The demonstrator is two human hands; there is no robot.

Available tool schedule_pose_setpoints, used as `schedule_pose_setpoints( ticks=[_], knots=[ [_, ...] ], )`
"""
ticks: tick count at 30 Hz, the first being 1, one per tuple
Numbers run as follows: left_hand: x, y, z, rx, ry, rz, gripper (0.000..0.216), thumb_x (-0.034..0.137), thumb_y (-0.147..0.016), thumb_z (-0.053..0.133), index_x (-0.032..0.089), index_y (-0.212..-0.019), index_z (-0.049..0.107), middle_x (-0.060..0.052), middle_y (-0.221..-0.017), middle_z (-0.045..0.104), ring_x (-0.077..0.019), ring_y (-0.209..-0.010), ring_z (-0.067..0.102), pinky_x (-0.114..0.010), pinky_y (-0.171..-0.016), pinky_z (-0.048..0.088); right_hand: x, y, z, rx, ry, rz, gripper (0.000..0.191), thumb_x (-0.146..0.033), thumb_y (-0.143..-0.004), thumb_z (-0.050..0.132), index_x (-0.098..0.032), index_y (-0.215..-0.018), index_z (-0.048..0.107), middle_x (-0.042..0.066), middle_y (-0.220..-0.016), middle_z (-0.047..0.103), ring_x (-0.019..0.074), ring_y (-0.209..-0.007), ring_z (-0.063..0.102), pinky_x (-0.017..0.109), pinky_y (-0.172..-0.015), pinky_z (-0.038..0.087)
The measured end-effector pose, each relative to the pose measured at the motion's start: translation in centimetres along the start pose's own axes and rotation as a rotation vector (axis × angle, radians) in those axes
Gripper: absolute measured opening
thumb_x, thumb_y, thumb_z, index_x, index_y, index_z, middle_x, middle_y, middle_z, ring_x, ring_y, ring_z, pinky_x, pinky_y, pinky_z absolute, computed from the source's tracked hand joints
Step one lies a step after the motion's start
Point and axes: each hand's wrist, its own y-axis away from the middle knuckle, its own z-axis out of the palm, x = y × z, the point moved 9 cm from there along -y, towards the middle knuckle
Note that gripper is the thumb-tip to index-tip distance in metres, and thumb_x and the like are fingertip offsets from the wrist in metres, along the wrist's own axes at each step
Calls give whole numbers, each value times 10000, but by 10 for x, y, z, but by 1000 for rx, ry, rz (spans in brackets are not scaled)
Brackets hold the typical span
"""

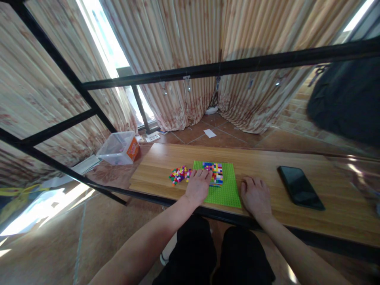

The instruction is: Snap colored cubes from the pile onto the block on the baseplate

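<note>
A green studded baseplate [224, 196] lies on the wooden tabletop and carries a low block of small multicoloured toy bricks [218, 174]. My left hand [198, 186] reaches over the baseplate's left edge, its fingers bent together against the left side of that block. What those fingers hold, if anything, is hidden under the hand. Just left of it, a pile of loose coloured bricks [179, 174] is spread on the wood. Beyond the baseplate's right edge, my right hand [257, 196] rests palm down on the table, fingers loosely bent and slightly apart, holding nothing visible.
A black phone [300, 187] lies to the right on the wooden table [255, 158]. On the floor at the left stands a clear plastic box [115, 150] with an orange label. A black metal bar [208, 70] crosses in front of the curtains [178, 39].
</note>
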Motion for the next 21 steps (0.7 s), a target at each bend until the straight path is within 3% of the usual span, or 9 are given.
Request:
schedule_pose_setpoints(
  ticks=[6, 11, 17, 21],
  knots=[
    [-10, 6, -11, 29, 127, -55, 430, 153, -945, 454, 176, -1373, 490, -101, -1249, 638, -267, -1115, 568, -444, -988, 429, -3, 0, -4, 36, 15, -11, 247, -237, -942, 442, -145, -1030, 655, 131, -1036, 647, 260, -940, 514, 360, -779, 333],
    [-55, 50, -26, 210, 244, -320, 406, 138, -932, 452, 160, -1333, 508, -120, -1246, 628, -272, -1151, 557, -438, -1025, 431, -3, 1, -5, 33, 14, -26, 249, -235, -940, 442, -145, -1029, 656, 138, -1023, 648, 268, -948, 522, 362, -771, 340],
    [-112, 124, -7, 229, 305, -695, 283, 120, -868, 544, 158, -1145, 589, -102, -1065, 661, -250, -1037, 608, -400, -950, 479, 1, 2, 1, 39, 36, -42, 277, -255, -936, 440, -128, -1040, 663, 159, -1027, 652, 290, -953, 528, 376, -762, 350],
    [-123, 130, 1, 181, 285, -775, 231, 163, -864, 587, 149, -1094, 612, -97, -1026, 663, -244, -1032, 605, -377, -946, 469, 5, 3, 6, 38, 34, -58, 295, -269, -930, 436, -123, -1049, 663, 172, -1034, 652, 298, -942, 543, 390, -755, 354]
  ],
)
